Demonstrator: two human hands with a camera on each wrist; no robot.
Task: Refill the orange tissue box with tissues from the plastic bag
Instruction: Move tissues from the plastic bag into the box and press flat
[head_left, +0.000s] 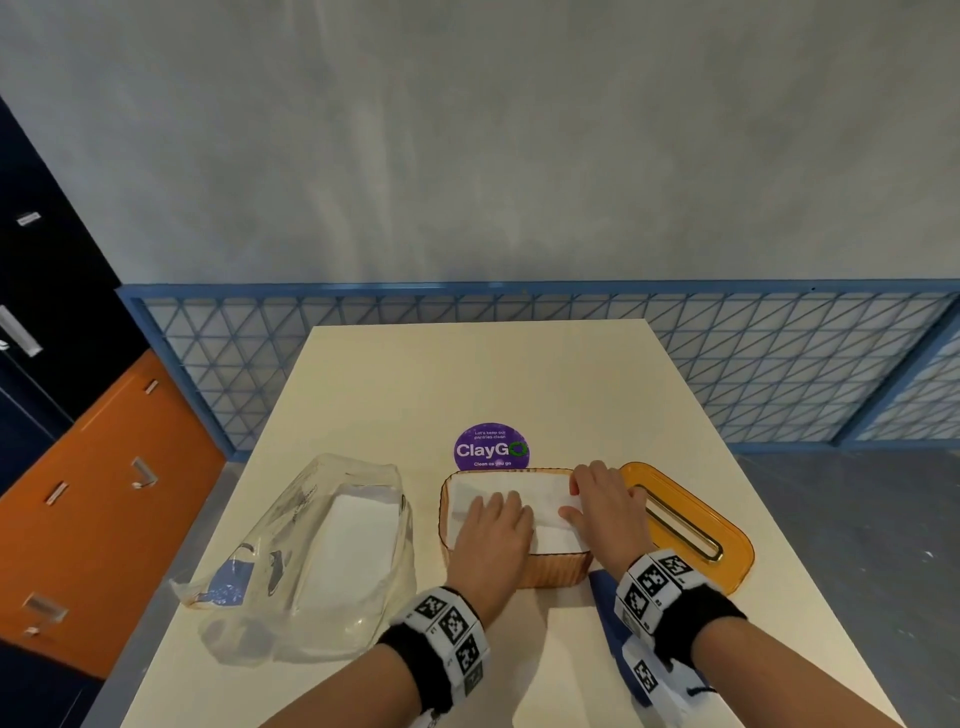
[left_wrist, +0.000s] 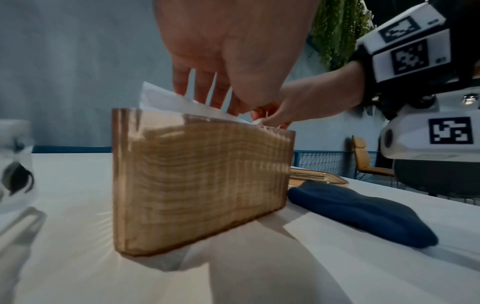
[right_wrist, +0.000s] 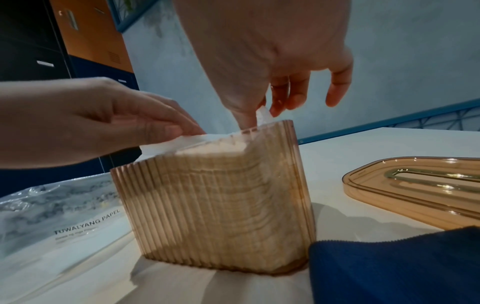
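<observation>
Tissue box (head_left: 550, 570): lid off, filled. Left hand (head_left: 493, 525): flat, fingers straight, pressing tissues (head_left: 545, 493). Right hand (head_left: 605, 506): pinching top tissue's edge.

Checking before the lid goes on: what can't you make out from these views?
- Tissue stack top in the orange tissue box: head view, covered by left hand and right hand.
- Tissues left in the plastic bag: count unclear through crinkled film.
- Blue cloth: cut off by the frame edge.
</observation>
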